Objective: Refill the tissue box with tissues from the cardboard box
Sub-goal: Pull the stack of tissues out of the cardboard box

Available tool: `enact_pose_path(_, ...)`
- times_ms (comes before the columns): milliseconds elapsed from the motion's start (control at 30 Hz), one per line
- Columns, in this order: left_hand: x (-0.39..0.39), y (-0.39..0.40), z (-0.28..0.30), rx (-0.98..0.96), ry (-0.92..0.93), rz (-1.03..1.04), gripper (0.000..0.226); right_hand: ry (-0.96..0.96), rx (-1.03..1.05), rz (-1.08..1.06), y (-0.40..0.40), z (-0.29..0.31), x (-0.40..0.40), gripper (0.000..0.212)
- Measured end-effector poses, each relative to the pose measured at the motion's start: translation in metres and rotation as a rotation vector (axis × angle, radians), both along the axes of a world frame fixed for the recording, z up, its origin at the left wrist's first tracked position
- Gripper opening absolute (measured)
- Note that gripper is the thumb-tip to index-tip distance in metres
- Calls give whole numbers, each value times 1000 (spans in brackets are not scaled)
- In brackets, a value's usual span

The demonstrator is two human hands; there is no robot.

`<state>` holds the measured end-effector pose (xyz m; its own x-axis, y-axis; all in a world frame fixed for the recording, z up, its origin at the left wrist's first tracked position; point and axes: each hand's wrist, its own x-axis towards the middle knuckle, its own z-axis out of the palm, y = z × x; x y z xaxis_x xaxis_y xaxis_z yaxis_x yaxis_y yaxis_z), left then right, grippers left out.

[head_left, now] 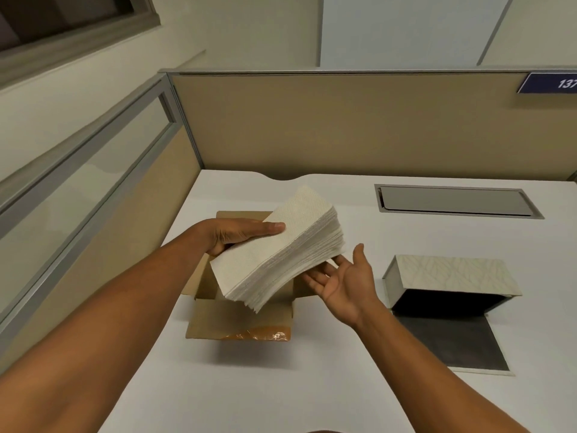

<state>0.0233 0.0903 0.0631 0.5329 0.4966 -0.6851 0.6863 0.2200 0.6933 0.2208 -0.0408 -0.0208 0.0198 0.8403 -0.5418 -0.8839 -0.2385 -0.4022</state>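
Observation:
My left hand (237,234) grips a thick stack of white tissues (281,248) from its left side, thumb on top, and holds it tilted above the open cardboard box (240,320). My right hand (340,279) is palm up with fingers spread, its fingertips just under the stack's lower right edge. The tissue box (452,273) lies on the white desk to the right, cream patterned, with its dark inside showing and its flap (449,342) folded open toward me. The stack hides most of the cardboard box's inside.
The white desk (359,385) is bounded by tan cubicle partitions (343,126) at the back and left. A grey recessed cable cover (456,201) sits in the desk at the back right. A blue number plate (552,82) hangs on the partition's top right.

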Motion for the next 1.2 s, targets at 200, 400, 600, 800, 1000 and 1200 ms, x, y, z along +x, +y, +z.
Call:
enact_pose_path(200, 18, -24, -19, -101, -14, 41, 104, -125, 50, 46, -9, 17, 16, 57)
enact_pose_path(400, 34, -43, -35, -96, -14, 118, 78, -286, 9, 53, -23, 19, 14, 47)
enact_pose_path(600, 41, -55, -34, -116, 46, 42, 73, -342, -33, 18, -40, 16, 8, 54)
enact_pose_path(800, 44, -64, -32, -109, 75, -111, 72, -347, -24, 12, -65, 23, 32, 64)
enact_pose_path(1000, 66, -82, -30, -116, 202, -313, 63, -517, -198, 191, -96, 38, 67, 73)
enact_pose_path(1200, 103, -98, -38, -166, 238, -419, 70, -671, -306, 292, -134, 30, 90, 43)
